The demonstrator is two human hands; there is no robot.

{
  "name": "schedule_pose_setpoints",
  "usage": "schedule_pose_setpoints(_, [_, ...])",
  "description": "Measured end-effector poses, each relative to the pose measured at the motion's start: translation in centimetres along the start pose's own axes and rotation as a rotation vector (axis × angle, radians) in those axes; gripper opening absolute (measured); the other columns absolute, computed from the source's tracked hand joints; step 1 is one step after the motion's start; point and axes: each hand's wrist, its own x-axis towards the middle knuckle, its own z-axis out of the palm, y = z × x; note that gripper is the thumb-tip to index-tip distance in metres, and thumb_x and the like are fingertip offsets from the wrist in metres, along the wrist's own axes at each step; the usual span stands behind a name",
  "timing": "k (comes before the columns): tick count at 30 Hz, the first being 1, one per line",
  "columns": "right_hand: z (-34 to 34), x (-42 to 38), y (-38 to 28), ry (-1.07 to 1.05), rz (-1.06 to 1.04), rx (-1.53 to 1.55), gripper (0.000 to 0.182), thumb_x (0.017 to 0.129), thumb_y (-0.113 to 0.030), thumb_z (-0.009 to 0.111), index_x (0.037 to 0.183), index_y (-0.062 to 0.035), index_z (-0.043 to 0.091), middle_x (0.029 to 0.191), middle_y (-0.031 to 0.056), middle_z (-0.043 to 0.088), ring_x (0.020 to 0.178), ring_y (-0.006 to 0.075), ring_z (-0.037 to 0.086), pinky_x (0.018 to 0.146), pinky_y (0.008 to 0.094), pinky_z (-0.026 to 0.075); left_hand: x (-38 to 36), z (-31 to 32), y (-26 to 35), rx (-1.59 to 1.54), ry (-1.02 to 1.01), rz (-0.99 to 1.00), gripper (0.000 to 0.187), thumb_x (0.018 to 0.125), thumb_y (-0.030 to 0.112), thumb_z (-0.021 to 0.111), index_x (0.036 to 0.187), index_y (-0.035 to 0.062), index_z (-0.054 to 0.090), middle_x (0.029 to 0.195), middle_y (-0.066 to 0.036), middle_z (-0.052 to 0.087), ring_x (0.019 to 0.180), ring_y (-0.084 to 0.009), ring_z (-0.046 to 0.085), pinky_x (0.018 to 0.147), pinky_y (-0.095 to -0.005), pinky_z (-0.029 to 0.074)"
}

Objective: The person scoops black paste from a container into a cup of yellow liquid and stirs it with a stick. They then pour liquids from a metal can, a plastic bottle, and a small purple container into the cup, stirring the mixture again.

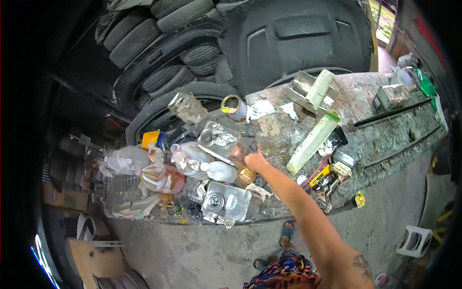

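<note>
Amber round container [246,175]: in from the counter's [272,131] near edge
Right fingers [248,159]: curled just beyond; grip, I cannot tell
White jug [220,172]: just left
Left fingers: unseen
My reach: seemingly early, remainder unclear

The round tub [246,176], amber-brown on top, sits just right of the white jug [220,172]. A reddish container [237,151], its exact shape unclear, is beyond the jug, to its right.
</note>
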Motion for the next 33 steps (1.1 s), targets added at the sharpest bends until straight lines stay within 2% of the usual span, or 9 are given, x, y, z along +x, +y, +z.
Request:
schedule_pose_setpoints(10, [-8.8, -4.1, 1.6, 0.068, -0.004, -0.152, 0.019, 0.080, -0.014, 0.061, 0.097, -0.0078, 0.067, 0.099, 0.0136, 0.070, 0.097, 0.0289, 0.067, 0.098, 0.0557, 0.038, 2.5, 0.0, -2.8, -0.065, -0.008, 0.027, 0.030, 0.092, 0.032, 0.060, 0.105, 0.0049, 0.063, 0.096, -0.008, 0.068, 0.084, -0.0181, 0.065, 0.068, -0.0332, 0.054])
schedule_pose_setpoints(12, [-13.9, -7.3, 1.5, 0.103, -0.010, -0.213, 0.018, 0.079, -0.012, 0.060, 0.096, -0.0063, 0.067, 0.097, 0.0149, 0.070, 0.095, 0.0301, 0.067, 0.095, 0.0545, 0.041, 4.0, -0.7, -4.3, 0.009, -0.092, 0.040, 0.040, 0.092, 0.032, 0.060, 0.121, 0.0051, 0.058, 0.113, -0.010, 0.065, 0.099, -0.0202, 0.063, 0.080, -0.0361, 0.052])
schedule_pose_setpoints(14, [-16.8, -8.2, 1.8, 0.159, -0.010, -0.263, 0.015, 0.076, -0.005, 0.058, 0.088, -0.0013, 0.067, 0.090, 0.0205, 0.068, 0.087, 0.0345, 0.068, 0.081, 0.0473, 0.052, 8.1, 0.5, -4.6, 0.198, 0.046, 0.260, 0.020, 0.091, 0.022, 0.063, 0.090, 0.0031, 0.066, 0.075, -0.006, 0.069, 0.068, -0.0125, 0.064, 0.059, -0.0276, 0.050])
schedule_pose_setpoints(17, [-23.0, -11.8, -0.8, 0.269, -0.089, -0.344, 0.012, 0.068, -0.011, 0.068, 0.072, 0.0002, 0.066, 0.076, 0.0216, 0.066, 0.075, 0.0382, 0.064, 0.068, 0.0462, 0.051, 6.4, 3.6, 6.7, -0.039, -0.007, 0.350, 0.029, 0.091, 0.028, 0.065, 0.090, -0.0006, 0.068, 0.078, -0.009, 0.070, 0.070, -0.0112, 0.063, 0.067, -0.0281, 0.050])
schedule_pose_setpoints(18, [-25.0, -13.4, -3.0, 0.338, -0.145, -0.321, 0.013, 0.068, -0.013, 0.069, 0.071, -0.0004, 0.066, 0.076, 0.0215, 0.065, 0.074, 0.0377, 0.063, 0.067, 0.0457, 0.050, 6.4, 3.6, 9.3, 0.262, 0.046, 0.421, 0.029, 0.092, 0.028, 0.063, 0.086, 0.0000, 0.066, 0.074, -0.009, 0.067, 0.069, -0.0113, 0.062, 0.065, -0.0285, 0.048])
schedule_pose_setpoints(20, [-27.3, -15.5, -8.4, 0.457, -0.257, -0.345, 0.007, 0.067, -0.008, 0.066, 0.063, -0.0021, 0.066, 0.068, 0.0202, 0.064, 0.068, 0.0376, 0.063, 0.081, 0.0479, 0.046, 5.6, 3.9, 15.1, 0.011, -0.078, 0.459, 0.031, 0.094, 0.031, 0.061, 0.087, 0.0012, 0.065, 0.070, -0.006, 0.063, 0.071, -0.0094, 0.060, 0.062, -0.0273, 0.046])
schedule_pose_setpoints(24, [-28.4, -20.0, -27.5, 0.355, -0.455, -0.349, 0.007, 0.067, -0.008, 0.065, 0.063, -0.0029, 0.066, 0.067, 0.0161, 0.065, 0.064, 0.0327, 0.062, 0.086, 0.0456, 0.042, 3.8, 1.9, 22.2, -0.475, -0.342, 0.842, 0.036, 0.096, 0.025, 0.059, 0.124, 0.0033, 0.055, 0.117, -0.008, 0.062, 0.111, -0.0161, 0.058, 0.090, -0.0290, 0.048])
schedule_pose_setpoints(30, [-16.6, -22.6, -50.1, 0.066, -0.610, -0.188, 0.011, 0.072, -0.017, 0.065, 0.074, -0.0080, 0.070, 0.074, 0.0127, 0.068, 0.071, 0.0312, 0.064, 0.083, 0.0427, 0.040, -0.8, -12.9, 16.5, -0.845, -0.428, 0.792, 0.074, 0.095, 0.034, 0.059, 0.151, 0.0103, 0.017, 0.149, -0.008, 0.032, 0.133, -0.0213, 0.039, 0.106, -0.0385, 0.038])
schedule_pose_setpoints(33, [-8.1, -23.8, -61.3, 0.023, -0.711, -0.131, 0.013, 0.074, -0.019, 0.063, 0.071, -0.0083, 0.069, 0.072, 0.0133, 0.068, 0.072, 0.0312, 0.064, 0.081, 0.0422, 0.039, -1.2, -21.5, 9.9, -0.904, -0.327, 0.760, 0.071, 0.094, 0.037, 0.059, 0.147, 0.0094, 0.023, 0.146, -0.008, 0.033, 0.132, -0.0203, 0.040, 0.106, -0.0399, 0.038])
